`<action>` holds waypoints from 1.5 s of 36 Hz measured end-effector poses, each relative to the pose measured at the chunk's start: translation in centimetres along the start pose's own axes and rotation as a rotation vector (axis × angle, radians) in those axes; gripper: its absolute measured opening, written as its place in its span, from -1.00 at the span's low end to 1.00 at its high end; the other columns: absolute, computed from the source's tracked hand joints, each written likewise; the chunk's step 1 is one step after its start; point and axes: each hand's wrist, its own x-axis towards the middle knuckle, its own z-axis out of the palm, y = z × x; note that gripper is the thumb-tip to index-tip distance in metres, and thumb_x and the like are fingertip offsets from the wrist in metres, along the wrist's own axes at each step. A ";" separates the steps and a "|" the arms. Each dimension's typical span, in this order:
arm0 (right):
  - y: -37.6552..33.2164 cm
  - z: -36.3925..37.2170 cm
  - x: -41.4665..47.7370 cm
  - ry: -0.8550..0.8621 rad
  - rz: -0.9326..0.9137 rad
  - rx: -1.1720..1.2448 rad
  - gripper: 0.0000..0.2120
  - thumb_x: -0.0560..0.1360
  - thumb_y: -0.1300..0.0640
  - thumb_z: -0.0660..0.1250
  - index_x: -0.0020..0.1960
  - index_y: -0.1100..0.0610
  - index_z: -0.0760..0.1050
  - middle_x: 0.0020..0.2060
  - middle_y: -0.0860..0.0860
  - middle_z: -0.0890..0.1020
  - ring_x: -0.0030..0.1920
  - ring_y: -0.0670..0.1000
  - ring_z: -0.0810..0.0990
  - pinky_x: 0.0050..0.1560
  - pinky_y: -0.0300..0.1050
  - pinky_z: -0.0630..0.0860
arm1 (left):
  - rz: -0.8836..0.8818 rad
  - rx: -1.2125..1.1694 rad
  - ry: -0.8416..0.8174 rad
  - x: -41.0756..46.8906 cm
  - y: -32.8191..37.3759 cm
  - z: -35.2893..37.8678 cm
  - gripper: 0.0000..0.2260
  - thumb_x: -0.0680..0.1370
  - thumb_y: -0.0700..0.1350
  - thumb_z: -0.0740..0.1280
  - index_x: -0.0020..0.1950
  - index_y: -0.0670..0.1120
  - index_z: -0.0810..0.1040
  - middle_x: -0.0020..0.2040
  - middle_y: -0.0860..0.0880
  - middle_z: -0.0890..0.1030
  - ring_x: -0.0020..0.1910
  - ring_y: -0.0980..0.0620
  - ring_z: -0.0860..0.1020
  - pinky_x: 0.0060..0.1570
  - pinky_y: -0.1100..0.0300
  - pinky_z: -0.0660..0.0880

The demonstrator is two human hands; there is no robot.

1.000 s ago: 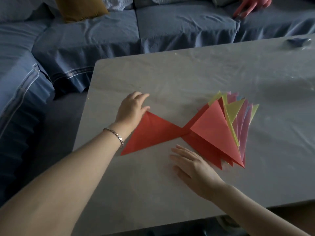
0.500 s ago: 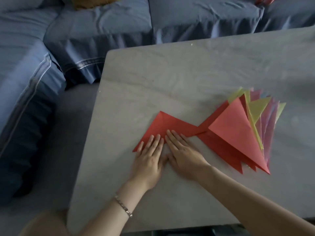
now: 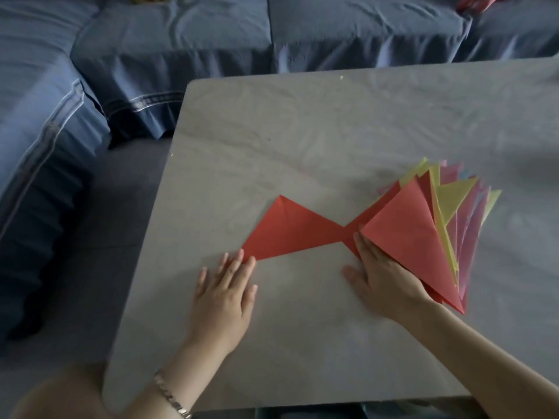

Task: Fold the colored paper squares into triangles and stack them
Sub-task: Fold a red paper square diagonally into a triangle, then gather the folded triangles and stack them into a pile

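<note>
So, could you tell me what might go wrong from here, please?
The stack is already fanned out; the right hand at its edge could well spread it further. The left hand touches only a corner of the red triangle, so it may pivot or spring open.

At the centre of the frame a red triangle point(image 3: 290, 231) lies flat on the grey bench point(image 3: 302, 131), its right tip touching a fanned stack of triangles point(image 3: 423, 237) in red, yellow and pink at centre right. The left hand point(image 3: 225, 294) lies flat with its fingertips on the red triangle's lower left corner, while the right hand point(image 3: 381, 279) rests flat against the stack's lower left edge. A blue sofa point(image 3: 181, 40) fills the top and left.
</note>
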 end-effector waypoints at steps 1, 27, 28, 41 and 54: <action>0.1 -0.1 -0.1 0.008 0.010 0.012 -0.32 0.57 -0.20 -0.05 0.51 0.12 -0.21 0.51 0.02 -0.09 0.50 -0.01 -0.04 0.43 -0.18 -0.13 | -0.019 0.002 0.007 -0.3 -0.3 -0.1 -0.47 0.60 0.12 -0.19 0.34 -0.03 0.43 0.37 -0.03 0.42 0.33 -0.10 0.41 0.33 -0.03 0.14; -1.2 -3.5 -3.3 0.578 -0.332 0.213 -0.76 0.43 0.20 0.28 0.07 0.16 0.61 0.23 0.14 0.53 0.23 0.14 0.50 0.26 0.07 0.36 | -0.424 -0.343 -0.060 6.7 0.6 -3.5 -0.62 0.35 -0.02 0.49 0.12 -0.02 0.53 -0.25 0.07 0.51 -0.03 -0.09 0.55 -0.08 0.12 0.42; -0.2 -4.0 -3.2 0.635 -0.258 0.222 -0.77 0.42 0.25 0.34 0.07 0.16 0.61 0.23 0.15 0.52 0.23 0.16 0.49 0.27 0.06 0.32 | -0.411 -0.359 -0.056 7.0 0.4 -3.6 -0.68 0.36 -0.05 0.48 0.07 -0.04 0.55 -0.28 0.06 0.50 -0.07 -0.09 0.56 -0.15 0.15 0.40; 4.1 -4.6 -3.0 0.229 0.475 0.335 -0.38 0.46 -0.09 0.32 0.42 0.01 0.15 0.17 0.15 0.43 0.09 0.18 0.52 -0.12 -0.03 0.49 | -0.347 -0.347 0.132 16.5 -1.9 -7.1 -0.89 0.43 -0.21 0.42 -0.06 -0.15 0.57 -0.11 -0.14 0.63 -0.14 -0.13 0.55 -0.18 0.13 0.39; 4.6 -3.5 -3.7 0.325 0.494 0.476 -0.24 0.37 0.07 0.47 0.43 0.04 0.14 0.10 0.19 0.52 0.05 0.19 0.52 -0.03 0.03 0.50 | -0.051 -0.391 0.234 11.9 5.7 -4.4 -0.69 0.35 -0.33 0.41 0.08 -0.24 0.55 0.02 -0.27 0.51 0.06 -0.25 0.49 0.10 0.13 0.29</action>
